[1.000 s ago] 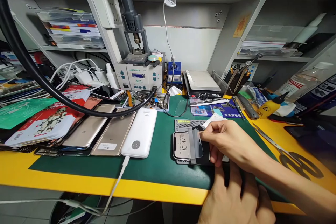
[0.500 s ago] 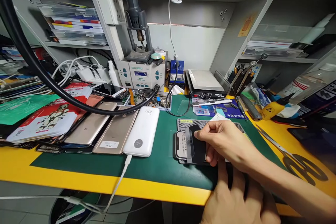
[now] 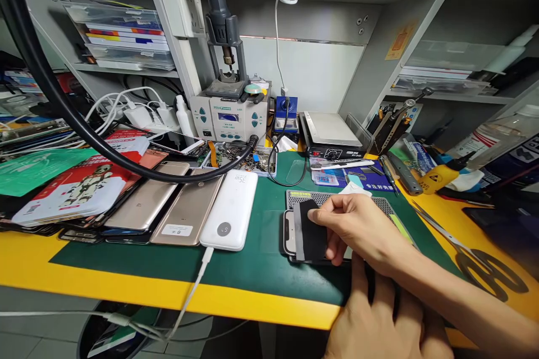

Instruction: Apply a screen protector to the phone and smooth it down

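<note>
since a second ago the right hand [image 3: 362, 230] has been drawing the dark cloth [image 3: 310, 231] over the phone [image 3: 289, 231], now covering all but its left end; the fingers are pinching the cloth while the left hand [image 3: 379, 325] is lying flat near the counter's [image 3: 126, 286] front edge, holding nothing. the phone is sitting on a perforated mat [image 3: 332, 197]; a hard swipe could be nudging it off, though open green mat [image 3: 261, 258] is lying to its left before the power bank [image 3: 229, 210].
</note>
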Demonstrator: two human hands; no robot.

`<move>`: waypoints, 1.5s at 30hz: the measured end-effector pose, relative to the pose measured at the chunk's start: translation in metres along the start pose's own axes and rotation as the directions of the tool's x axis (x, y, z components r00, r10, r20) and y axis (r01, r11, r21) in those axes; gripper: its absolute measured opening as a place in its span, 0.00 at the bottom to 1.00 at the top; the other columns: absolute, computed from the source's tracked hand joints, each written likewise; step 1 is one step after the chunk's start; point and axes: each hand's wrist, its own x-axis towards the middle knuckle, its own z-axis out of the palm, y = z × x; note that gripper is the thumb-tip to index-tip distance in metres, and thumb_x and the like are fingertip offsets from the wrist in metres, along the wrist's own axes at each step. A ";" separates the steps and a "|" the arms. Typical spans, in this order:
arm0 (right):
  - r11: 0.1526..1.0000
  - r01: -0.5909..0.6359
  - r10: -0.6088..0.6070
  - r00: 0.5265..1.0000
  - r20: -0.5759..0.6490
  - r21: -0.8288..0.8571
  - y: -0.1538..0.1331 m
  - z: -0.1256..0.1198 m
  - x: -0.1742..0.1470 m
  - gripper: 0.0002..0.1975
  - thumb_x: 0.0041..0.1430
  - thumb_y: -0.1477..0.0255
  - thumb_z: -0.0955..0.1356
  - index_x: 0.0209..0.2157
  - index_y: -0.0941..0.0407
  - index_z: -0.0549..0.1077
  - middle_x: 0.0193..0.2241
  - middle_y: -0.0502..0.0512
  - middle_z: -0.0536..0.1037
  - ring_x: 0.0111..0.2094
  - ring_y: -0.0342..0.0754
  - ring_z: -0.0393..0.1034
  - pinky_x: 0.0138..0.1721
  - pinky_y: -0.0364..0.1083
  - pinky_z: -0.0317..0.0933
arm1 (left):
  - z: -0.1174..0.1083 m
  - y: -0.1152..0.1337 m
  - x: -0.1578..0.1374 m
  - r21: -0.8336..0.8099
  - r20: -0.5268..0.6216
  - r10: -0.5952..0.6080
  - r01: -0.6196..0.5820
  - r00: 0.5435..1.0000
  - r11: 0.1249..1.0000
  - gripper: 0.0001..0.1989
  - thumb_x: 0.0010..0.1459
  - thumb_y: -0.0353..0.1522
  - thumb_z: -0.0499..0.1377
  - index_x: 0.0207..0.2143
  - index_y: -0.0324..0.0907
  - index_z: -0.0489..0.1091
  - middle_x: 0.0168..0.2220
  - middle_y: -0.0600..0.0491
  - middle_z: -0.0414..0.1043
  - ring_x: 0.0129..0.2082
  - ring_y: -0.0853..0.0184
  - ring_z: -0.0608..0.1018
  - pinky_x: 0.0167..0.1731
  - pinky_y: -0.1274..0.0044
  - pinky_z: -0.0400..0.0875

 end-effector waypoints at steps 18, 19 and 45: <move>0.998 -0.002 0.000 0.999 0.038 0.067 -0.003 0.008 0.001 0.16 0.57 0.65 0.69 0.21 0.53 0.61 0.10 0.48 0.73 0.12 0.44 0.69 0.14 0.38 0.63 | 0.007 0.002 0.000 0.009 -0.010 -0.035 0.036 0.999 0.999 0.28 0.68 0.43 0.41 0.62 0.41 0.65 0.59 0.46 0.69 0.62 0.47 0.65 0.57 0.54 0.60; 0.998 -0.002 -0.001 0.999 0.039 0.069 -0.003 0.009 0.002 0.16 0.58 0.66 0.69 0.21 0.53 0.61 0.10 0.48 0.73 0.12 0.44 0.70 0.14 0.38 0.62 | 0.007 0.002 0.000 0.016 -0.025 -0.049 0.049 0.998 0.999 0.26 0.68 0.40 0.42 0.61 0.42 0.66 0.59 0.47 0.70 0.62 0.48 0.66 0.56 0.56 0.62; 0.975 0.078 -0.085 0.996 0.026 0.206 0.000 -0.073 0.007 0.15 0.51 0.63 0.75 0.24 0.57 0.69 0.20 0.47 0.71 0.20 0.41 0.65 0.24 0.42 0.67 | -0.013 -0.015 -0.037 0.066 -0.579 -0.075 0.139 0.812 0.988 0.10 0.58 0.24 0.54 0.29 0.39 0.73 0.34 0.48 0.82 0.40 0.58 0.83 0.46 0.67 0.80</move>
